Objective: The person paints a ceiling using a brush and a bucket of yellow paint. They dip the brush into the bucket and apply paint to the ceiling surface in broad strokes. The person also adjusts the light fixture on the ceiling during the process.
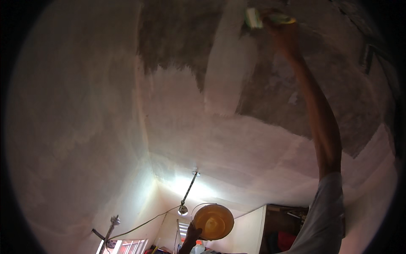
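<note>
My right hand (282,30) is raised high against the ceiling (177,93), its fingers closed round a blurred pale brush (254,17) with some yellow on it. A lighter, freshly coated band runs down from near the brush through darker grey patches. Low in the view, my left hand (192,232) grips an orange-brown bucket (215,224) with a thin wire handle; what is inside it is hard to make out.
A lit bulb (182,210) hangs on a rod from the ceiling, with a cable (155,216) running left to a bracket. A barred window (127,246) is at bottom left, a dark shelved recess (282,226) at lower right. The left wall (72,118) curves up alongside.
</note>
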Tool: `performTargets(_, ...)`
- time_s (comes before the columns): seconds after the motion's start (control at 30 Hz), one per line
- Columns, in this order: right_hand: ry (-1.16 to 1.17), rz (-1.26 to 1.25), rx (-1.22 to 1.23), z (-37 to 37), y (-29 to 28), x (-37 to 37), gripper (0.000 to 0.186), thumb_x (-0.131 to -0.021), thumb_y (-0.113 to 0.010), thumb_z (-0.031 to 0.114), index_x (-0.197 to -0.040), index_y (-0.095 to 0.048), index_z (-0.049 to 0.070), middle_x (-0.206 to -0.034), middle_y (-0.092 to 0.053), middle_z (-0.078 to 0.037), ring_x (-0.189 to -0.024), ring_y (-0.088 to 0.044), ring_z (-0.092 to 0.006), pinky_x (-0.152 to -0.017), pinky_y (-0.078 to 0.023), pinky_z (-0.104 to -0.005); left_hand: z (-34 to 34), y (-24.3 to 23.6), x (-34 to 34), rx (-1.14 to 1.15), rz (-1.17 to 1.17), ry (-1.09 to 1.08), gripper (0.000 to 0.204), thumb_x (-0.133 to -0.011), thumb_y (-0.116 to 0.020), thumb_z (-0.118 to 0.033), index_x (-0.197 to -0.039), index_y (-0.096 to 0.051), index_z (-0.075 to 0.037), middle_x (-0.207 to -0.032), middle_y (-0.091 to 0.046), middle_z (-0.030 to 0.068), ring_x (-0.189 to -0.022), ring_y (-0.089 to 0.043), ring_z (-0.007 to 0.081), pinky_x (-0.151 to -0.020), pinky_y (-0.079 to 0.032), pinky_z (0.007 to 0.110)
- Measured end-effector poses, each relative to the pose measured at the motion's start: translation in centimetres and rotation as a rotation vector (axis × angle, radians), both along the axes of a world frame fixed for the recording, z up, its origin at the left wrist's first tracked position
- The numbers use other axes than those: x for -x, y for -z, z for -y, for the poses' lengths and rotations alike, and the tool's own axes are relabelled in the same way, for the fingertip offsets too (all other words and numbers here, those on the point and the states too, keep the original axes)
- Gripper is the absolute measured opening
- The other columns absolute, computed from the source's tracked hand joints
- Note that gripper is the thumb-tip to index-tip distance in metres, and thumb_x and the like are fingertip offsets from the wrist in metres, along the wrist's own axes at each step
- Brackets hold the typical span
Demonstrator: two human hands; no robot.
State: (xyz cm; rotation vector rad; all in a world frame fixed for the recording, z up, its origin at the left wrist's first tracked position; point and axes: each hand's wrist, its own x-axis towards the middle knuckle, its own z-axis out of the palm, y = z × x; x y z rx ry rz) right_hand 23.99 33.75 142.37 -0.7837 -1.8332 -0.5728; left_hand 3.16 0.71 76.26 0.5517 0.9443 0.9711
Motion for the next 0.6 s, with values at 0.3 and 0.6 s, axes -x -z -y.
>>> performTargets(0.3, -0.386, -0.652, -0.024, -5.7, -2.7, -6.3, 0.040, -0.084, -0.072, 0.011, -0.118, -0.056, 0.000, -0.104, -0.066, -0.011, -0.085, -0.068, -0.0224, -0.075, -0.057, -0.0326, -0.1, 5.6, -0.7, -0.124, -0.059, 0.038, 0.066, -0.071, -0.057, 0.005, -0.134, -0.040, -0.007, -0.114, -0.057, 0.0110, -0.093, -0.066, 0.0278, -0.062, -0.063, 0.044)
performTargets(0.6, 0.252, 0.385, -0.677, 2.4, -1.6, 2.7, 0.018, -0.077, -0.069, 0.017, -0.091, -0.067, 0.005, -0.092, -0.066, -0.011, -0.083, -0.063, -0.0304, -0.072, -0.053, -0.0402, 0.3, 3.7, 1.2, -0.003, -0.102, -0.078, 0.062, -0.071, -0.059, 0.005, -0.130, -0.045, -0.005, -0.111, -0.059, 0.0110, -0.092, -0.066, 0.0255, -0.067, -0.063, 0.038)
